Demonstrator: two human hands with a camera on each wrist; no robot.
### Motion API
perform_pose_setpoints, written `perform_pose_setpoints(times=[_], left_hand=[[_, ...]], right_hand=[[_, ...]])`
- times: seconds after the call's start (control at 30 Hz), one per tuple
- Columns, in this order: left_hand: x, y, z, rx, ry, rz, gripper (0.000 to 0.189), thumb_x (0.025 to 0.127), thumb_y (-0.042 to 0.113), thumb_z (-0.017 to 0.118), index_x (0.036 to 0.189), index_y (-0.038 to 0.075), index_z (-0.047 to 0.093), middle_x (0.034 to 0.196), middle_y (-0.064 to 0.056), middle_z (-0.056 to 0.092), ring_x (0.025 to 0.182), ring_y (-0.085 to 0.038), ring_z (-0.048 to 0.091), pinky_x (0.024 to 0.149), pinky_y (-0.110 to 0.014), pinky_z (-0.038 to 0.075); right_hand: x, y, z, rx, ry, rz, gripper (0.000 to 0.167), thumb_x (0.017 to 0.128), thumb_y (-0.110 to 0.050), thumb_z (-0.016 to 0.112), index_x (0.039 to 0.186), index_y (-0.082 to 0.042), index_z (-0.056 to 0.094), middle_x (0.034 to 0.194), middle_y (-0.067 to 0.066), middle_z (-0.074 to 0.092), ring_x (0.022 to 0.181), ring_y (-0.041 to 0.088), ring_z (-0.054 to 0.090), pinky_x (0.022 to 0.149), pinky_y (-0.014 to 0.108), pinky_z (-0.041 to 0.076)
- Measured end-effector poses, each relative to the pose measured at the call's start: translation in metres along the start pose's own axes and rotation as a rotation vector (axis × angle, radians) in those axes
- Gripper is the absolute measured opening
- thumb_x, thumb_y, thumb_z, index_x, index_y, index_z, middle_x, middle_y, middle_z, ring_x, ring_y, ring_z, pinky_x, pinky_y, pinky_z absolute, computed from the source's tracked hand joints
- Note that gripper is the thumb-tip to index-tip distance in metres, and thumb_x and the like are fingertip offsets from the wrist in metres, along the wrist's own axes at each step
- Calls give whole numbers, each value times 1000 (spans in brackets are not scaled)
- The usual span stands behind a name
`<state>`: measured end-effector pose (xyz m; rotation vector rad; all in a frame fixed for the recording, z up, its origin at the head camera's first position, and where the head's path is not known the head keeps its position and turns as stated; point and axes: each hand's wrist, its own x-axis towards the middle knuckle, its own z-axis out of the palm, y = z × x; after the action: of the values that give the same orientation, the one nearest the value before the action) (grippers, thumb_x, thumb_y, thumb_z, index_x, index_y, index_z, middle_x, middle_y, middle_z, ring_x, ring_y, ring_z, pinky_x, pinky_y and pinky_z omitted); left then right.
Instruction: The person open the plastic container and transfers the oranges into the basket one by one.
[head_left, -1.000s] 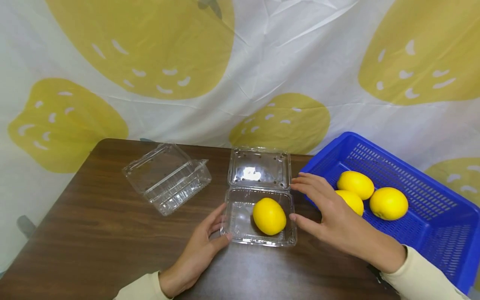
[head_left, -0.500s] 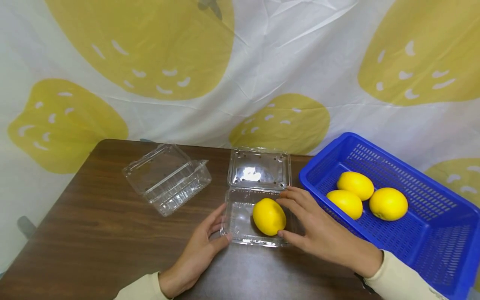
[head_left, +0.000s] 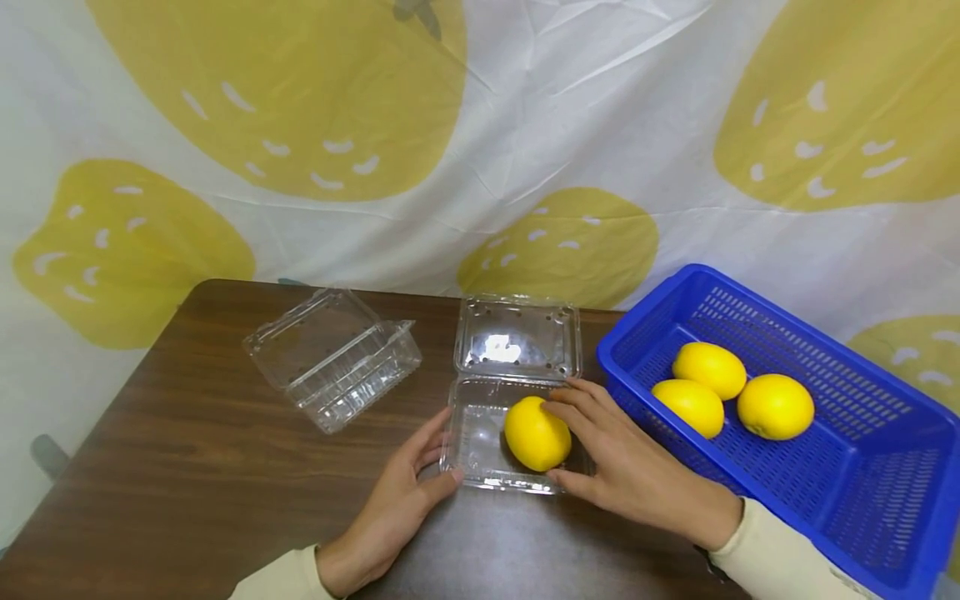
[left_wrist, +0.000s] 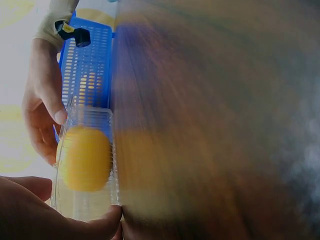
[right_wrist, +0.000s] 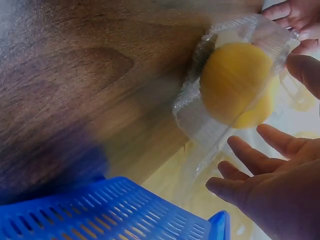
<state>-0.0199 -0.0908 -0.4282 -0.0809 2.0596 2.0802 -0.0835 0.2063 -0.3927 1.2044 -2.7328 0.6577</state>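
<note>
An open clear plastic clamshell container [head_left: 478, 417] lies on the brown table with its lid [head_left: 518, 335] folded back. One yellow lemon [head_left: 537, 434] sits in the right part of its base. My left hand [head_left: 400, 493] holds the container's left side, thumb at the front corner and fingers along the wall. Over the container's right rim, my right hand [head_left: 626, 462] reaches with spread fingers, index and thumb tips right beside the lemon. In the right wrist view these fingers [right_wrist: 250, 155] are spread around nothing, and the lemon [right_wrist: 237, 82] shows through the clear wall.
A second open clamshell [head_left: 337, 362] lies tilted at the back left of the table [head_left: 187, 467]. To the right, a blue perforated basket [head_left: 847, 483] holds three lemons [head_left: 776, 407]. A cloth [head_left: 525, 125] with a yellow print hangs behind.
My right hand has moved left from the container's right edge to the lemon. The left hand, the container and the lemon in it stay in place.
</note>
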Motion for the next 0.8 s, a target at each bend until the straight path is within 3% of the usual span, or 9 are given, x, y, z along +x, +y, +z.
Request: perform_pose_setpoints(times=[0.17, 0.47, 0.8], left_hand=[[0, 0, -1, -7, -5, 2, 81, 96, -1, 74, 170, 11, 42, 151, -21, 58, 141, -38, 55, 111, -34, 49], [-1, 1, -1, -7, -5, 0, 81, 96, 1, 74, 170, 11, 42, 153, -21, 56, 143, -40, 53, 120, -55, 46], [-1, 0, 0, -3, -6, 4, 80, 97, 1, 73, 170, 9, 41, 153, -22, 56, 144, -40, 53, 120, -53, 45]], right_hand=[[7, 4, 4, -11, -12, -8, 82, 86, -33, 95, 152, -2, 58, 155, 13, 58, 155, 41, 41, 125, 62, 39], [18, 7, 7, -27, -74, 10, 89, 83, -33, 99, 155, -6, 56, 156, 9, 60, 160, 41, 35, 129, 67, 29], [26, 7, 12, -17, -75, -1, 92, 72, -33, 106, 145, -6, 56, 145, 8, 66, 160, 40, 35, 131, 67, 24]])
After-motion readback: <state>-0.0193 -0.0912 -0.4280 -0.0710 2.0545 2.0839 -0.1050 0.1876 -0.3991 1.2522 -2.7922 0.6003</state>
